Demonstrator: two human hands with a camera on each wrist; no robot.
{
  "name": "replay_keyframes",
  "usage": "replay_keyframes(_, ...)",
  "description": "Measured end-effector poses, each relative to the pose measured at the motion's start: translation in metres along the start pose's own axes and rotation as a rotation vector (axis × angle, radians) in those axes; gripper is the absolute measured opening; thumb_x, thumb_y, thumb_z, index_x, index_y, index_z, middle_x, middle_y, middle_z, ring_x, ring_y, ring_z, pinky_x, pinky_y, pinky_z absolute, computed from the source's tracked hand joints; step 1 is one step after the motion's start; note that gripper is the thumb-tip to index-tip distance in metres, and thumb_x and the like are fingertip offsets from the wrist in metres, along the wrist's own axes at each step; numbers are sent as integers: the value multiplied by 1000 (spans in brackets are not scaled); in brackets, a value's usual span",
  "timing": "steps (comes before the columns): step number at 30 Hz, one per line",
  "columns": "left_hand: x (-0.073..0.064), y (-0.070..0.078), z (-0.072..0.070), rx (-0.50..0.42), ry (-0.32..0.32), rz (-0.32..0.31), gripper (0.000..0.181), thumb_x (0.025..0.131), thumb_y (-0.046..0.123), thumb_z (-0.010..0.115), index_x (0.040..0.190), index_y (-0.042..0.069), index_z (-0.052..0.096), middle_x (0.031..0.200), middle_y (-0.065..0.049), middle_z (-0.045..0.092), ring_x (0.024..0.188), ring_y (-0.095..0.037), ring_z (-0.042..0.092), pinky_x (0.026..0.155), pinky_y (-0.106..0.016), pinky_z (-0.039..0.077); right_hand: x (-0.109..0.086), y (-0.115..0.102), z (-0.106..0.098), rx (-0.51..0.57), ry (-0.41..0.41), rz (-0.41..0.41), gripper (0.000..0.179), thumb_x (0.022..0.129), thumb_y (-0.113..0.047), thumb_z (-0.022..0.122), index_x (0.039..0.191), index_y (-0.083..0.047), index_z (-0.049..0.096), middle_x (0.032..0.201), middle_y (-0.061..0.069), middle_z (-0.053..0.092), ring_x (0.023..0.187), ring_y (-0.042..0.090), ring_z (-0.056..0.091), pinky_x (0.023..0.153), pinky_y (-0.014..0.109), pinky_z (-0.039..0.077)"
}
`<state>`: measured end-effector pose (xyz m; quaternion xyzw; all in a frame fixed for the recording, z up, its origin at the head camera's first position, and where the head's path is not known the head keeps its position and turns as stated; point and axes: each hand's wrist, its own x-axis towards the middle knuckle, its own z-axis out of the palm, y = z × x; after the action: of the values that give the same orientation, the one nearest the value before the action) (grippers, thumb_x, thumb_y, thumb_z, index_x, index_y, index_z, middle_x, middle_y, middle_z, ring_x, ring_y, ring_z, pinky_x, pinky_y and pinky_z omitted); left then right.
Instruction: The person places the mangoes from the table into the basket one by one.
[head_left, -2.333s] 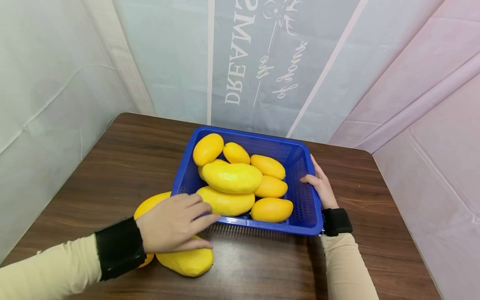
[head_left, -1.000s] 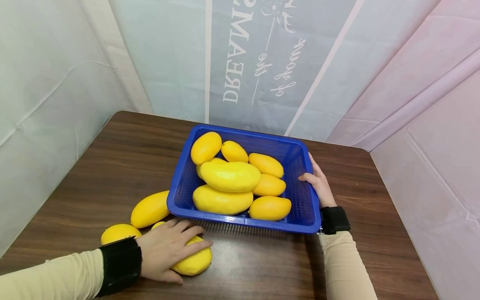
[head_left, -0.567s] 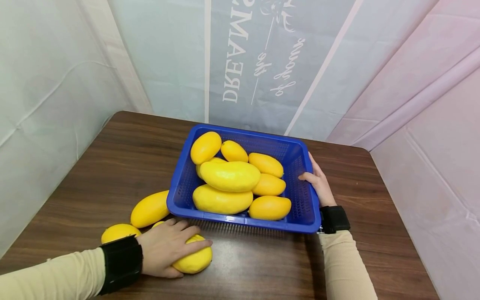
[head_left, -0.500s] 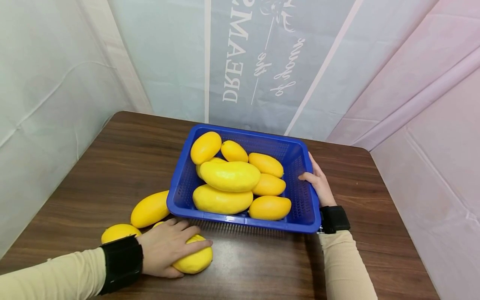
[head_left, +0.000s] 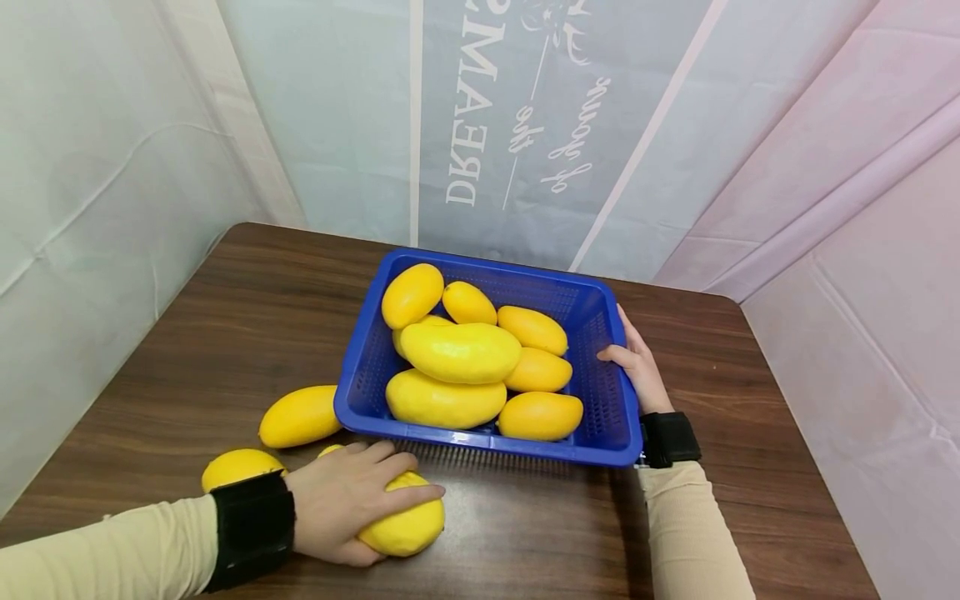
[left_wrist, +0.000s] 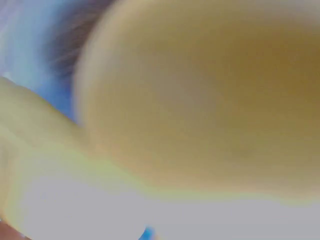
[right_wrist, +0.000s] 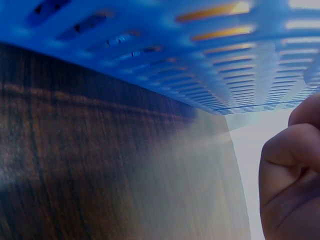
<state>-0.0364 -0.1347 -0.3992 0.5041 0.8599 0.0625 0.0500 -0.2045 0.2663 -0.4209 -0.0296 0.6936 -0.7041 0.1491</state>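
Note:
In the head view my left hand (head_left: 348,504) grips a large yellow mango (head_left: 405,529) near the table's front, fingers over its top and thumb low on the near side. Close up and blurred, a pale yellow surface (left_wrist: 200,110) fills most of the left wrist view. My right hand (head_left: 637,367) holds the right wall of a blue plastic basket (head_left: 487,444), thumb inside, other fingers outside. Two big yellow mangoes (head_left: 461,354) lie at the basket's left, with several smaller orange-yellow mangoes (head_left: 540,417) around them. The basket's slotted side (right_wrist: 240,75) shows in the right wrist view.
Left of the basket, one long mango (head_left: 300,415) lies against its corner on the brown wooden table (head_left: 225,333). Another mango (head_left: 240,468) sits partly behind my left wristband. A yellow bit of fruit (head_left: 330,450) peeks out above my left hand. Curtains (head_left: 337,125) hang behind the table.
My left hand came down from the basket's front rim onto the large mango, and lately shifts slightly right with it. The long mango has tipped a little. My right hand and the basket stay put.

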Motion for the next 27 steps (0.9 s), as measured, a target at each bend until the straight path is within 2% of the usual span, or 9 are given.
replay_keyframes(6,11,9,-11,-53,2,9,80,86,55,66,153,29,32,126,2,55,105,-13,51,85,-32,51,0,1,-1,3,-3,0,80,97,-2,45,158,-41,13,167,7,15,130,17,49,89,27,55)
replay_keyframes(11,20,15,-21,-68,7,43,77,87,55,64,153,30,31,126,3,56,105,-11,51,87,-31,50,0,1,-1,16,-8,-3,79,97,-2,45,158,-40,12,167,7,15,128,15,51,89,28,55)
replay_keyframes(18,30,25,-36,10,40,82,71,85,56,64,146,30,39,121,5,57,104,-11,52,85,-27,48,2,2,-1,20,-7,-7,80,96,-2,45,158,-40,13,167,6,16,131,17,49,90,27,55)
replay_keyframes(27,39,29,-51,94,90,138,67,86,58,60,144,29,43,121,3,58,101,-11,51,79,-25,46,1,2,-1,10,-5,-4,79,96,-2,45,158,-42,14,167,6,15,132,20,48,89,28,56)
